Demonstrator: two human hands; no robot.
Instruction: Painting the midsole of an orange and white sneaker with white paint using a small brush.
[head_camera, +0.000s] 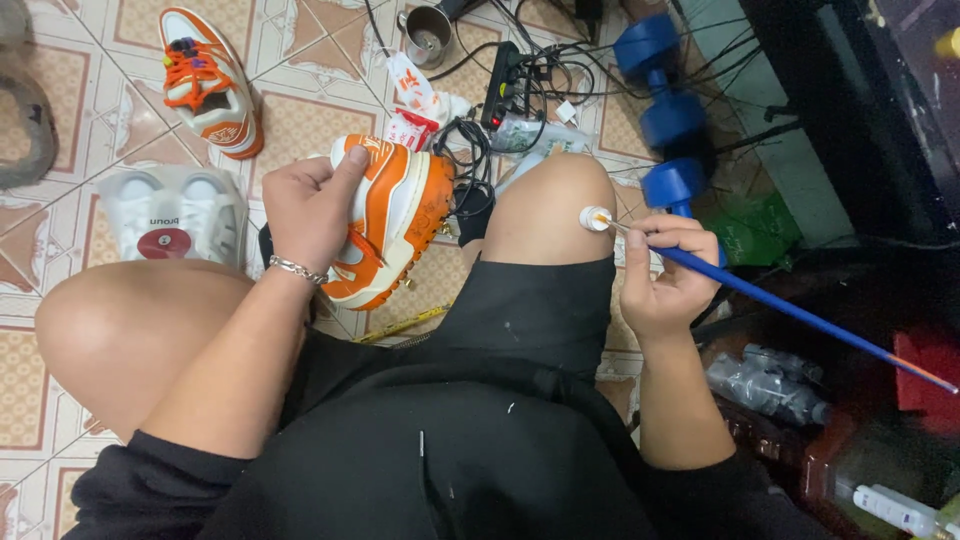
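Our left hand (308, 205) is closed firmly around the orange-and-white sneaker (390, 215), tilted on its side between our knees. Our right hand (668, 275) pinches the blue paintbrush (790, 310), its white-loaded tip (597, 217) by the right knee. We'd brace that wrist and lay thin, even strokes.

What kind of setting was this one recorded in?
Most likely a home room, with the person seated on a tiled floor. Blue dumbbells, a power strip tangled with cables, and a spare orange sneaker lie around.
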